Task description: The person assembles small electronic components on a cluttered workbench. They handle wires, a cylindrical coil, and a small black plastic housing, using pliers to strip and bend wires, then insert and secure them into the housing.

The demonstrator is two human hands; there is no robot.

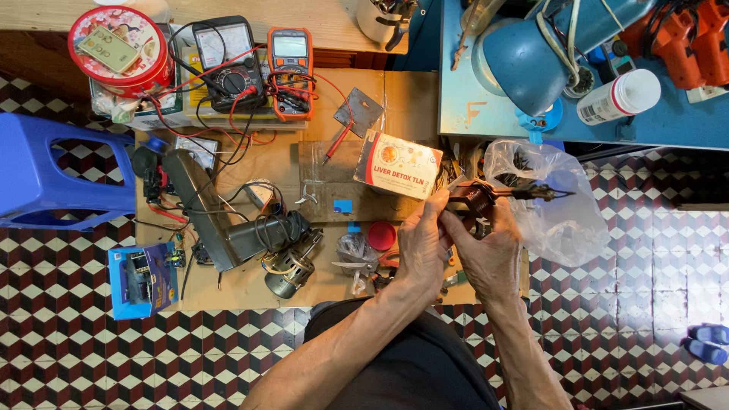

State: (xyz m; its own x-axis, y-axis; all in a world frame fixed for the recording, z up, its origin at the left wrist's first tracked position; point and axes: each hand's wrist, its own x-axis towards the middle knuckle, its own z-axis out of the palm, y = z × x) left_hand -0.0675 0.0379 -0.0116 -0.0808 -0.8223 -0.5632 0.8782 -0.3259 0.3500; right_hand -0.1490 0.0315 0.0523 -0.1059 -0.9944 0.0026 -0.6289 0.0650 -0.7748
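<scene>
Both my hands meet above the cardboard-covered floor. My left hand point(420, 244) and my right hand point(492, 254) together grip a small motor armature point(486, 197) with dark copper windings and a shaft sticking out to the right. The fingers of both hands close round its left end. A clear plastic bag point(566, 209) lies just behind and to the right of the armature. A white and red cardboard box point(399, 164) sits just left of it.
A motor housing point(288, 269) and a metal bracket point(199, 209) lie to the left. Two multimeters point(290, 64) with red and black leads sit at the back beside a round red tin point(121, 47). A blue stool point(45, 171) stands far left, a blue lamp point(524, 57) on a blue table behind.
</scene>
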